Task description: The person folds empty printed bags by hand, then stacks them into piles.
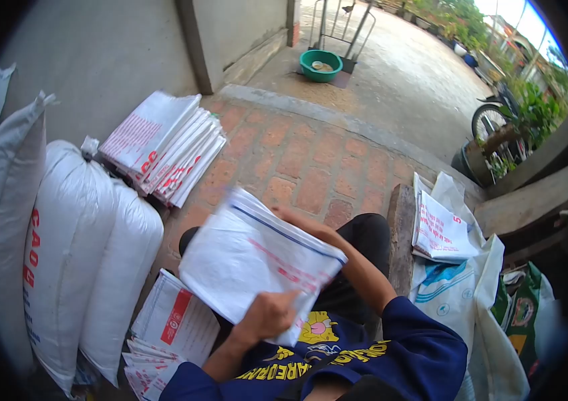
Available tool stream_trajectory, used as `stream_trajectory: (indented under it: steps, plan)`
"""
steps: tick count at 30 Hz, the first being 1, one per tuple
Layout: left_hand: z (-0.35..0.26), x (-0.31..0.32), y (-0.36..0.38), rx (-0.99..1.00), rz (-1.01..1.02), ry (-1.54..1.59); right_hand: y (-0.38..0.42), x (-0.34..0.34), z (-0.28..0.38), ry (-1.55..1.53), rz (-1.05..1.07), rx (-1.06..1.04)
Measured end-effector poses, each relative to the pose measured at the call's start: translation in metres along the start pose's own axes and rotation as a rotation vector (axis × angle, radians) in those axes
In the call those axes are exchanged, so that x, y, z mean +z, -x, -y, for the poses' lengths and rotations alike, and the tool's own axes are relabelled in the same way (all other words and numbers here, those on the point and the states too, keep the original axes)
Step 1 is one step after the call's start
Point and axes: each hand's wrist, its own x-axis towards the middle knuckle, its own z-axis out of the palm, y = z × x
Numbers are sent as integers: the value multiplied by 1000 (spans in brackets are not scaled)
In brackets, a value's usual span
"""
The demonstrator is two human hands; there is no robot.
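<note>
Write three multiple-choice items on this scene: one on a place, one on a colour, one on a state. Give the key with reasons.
1. Where does the basin stand?
A. on the concrete yard beyond the brick paving
B. on the filled sacks
C. on the person's lap

2. What colour is the basin?
A. red
B. green
C. white

3. How is the folded white sack held?
A. lying untouched on the bricks
B. by both hands
C. by one hand only

Key: 1 A, it sits on concrete past the bricks. 2 B, its rim is green. 3 B, the left hand grips its near edge and the right hand its far side.
</note>
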Motion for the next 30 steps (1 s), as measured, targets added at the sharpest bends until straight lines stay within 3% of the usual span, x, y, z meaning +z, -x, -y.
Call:
stream_trajectory:
  steps: [3,5,7,9,11,13,15,20,21,23,24,26,27,29,30]
  plan:
    - [-11,9,2,36,245,14,-7,22,-14,224,191,72]
    - [-4,5,-1,-16,320,-42,11,37,-9,303,123,-32]
    - [0,-3,-3,-290,167,31,2,15,-8,449,-10,281]
    - [7,-15,-7,-357,18,42,-4,-3,-27,521,-381,112]
    - [16,-24,-14,-388,-126,180,21,-6,11,415,-406,-89]
    - [12,-37,-28,-315,-232,325,61,24,66,52,-462,-278]
    - [3,-47,-48,-184,-271,397,89,43,101,88,-496,-472]
    - [-24,-38,-100,113,-500,609,117,79,110,260,-518,-579]
    - [-29,-43,-107,108,-500,612,120,86,105,378,-502,-622]
    - [-35,-52,-120,-131,-537,496,127,102,102,310,-413,-612]
    - [-20,-50,-130,-140,-580,333,126,106,98,403,-424,-675]
    - [-12,-58,-135,-94,-579,369,123,104,91,639,-397,-813]
    - [-8,-62,-136,-38,-576,411,122,97,85,633,-393,-814]
    - [-3,-63,-131,-5,-556,418,121,86,75,227,-151,-644]
    - [-6,-63,-127,-26,-471,520,120,83,81,225,-188,-664]
